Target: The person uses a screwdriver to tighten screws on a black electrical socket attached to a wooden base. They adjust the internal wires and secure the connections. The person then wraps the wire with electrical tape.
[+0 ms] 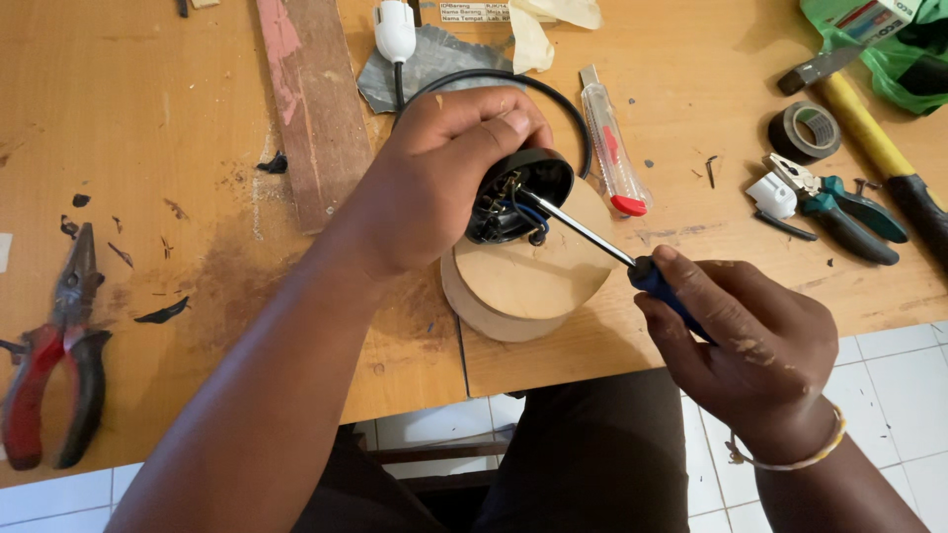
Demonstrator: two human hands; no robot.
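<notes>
Left hand (434, 183): fingers wrapped over a round black electrical fitting (521, 192), tilting its open side toward the camera; small wires and terminals show inside. Fitting rests at the edge of 1 round wooden disc (533, 281) on the table, with a black cable (553, 94) looping behind it.

Right hand (750, 345): closed around the blue handle of 1 screwdriver (592, 237), whose shaft runs up and left, tip inside the fitting among the terminals.

Step in hand, as judged: working a terminal screw inside the fitting. Next move likely calls for a steady grip on the fitting and the tip kept seated while it turns.

Surroundings: wooden table (148, 118), scuffed and stained. 1 pair of red-handled pliers (54, 345) well to the left; 1 utility knife (612, 138) just beyond the disc; 1 roll of dark tape (805, 130), teal-handled pliers (839, 202) and a yellow-handled tool (874, 128) to the right; 1 white plug (395, 30) at top. White tiled floor (889, 375) below the table edge.
</notes>
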